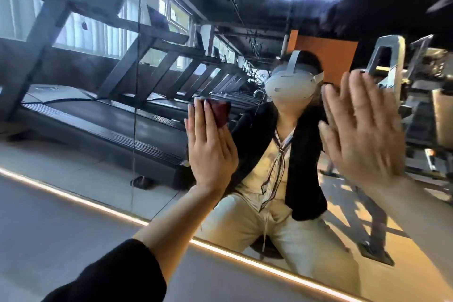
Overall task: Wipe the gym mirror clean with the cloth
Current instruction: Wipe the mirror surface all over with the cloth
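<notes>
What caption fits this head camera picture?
Left hand presses a dark red cloth flat on the gym mirror; right hand raised, blurred.

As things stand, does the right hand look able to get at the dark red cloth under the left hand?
Probably yes. The right hand is raised, open and empty beside the left hand, which presses the dark red cloth flat on the mirror. Nothing stands between them, though the left fingers cover part of the cloth.

A dark red folded cloth [220, 113] shows against the gym mirror [98, 81]. The mirror's lower edge strip [117, 212] glows warm orange. Reflected are black treadmills [103, 115], an orange wall panel [328, 54], a white headset [290, 86], a black jacket [306, 154] and cream trousers [245, 223].
</notes>
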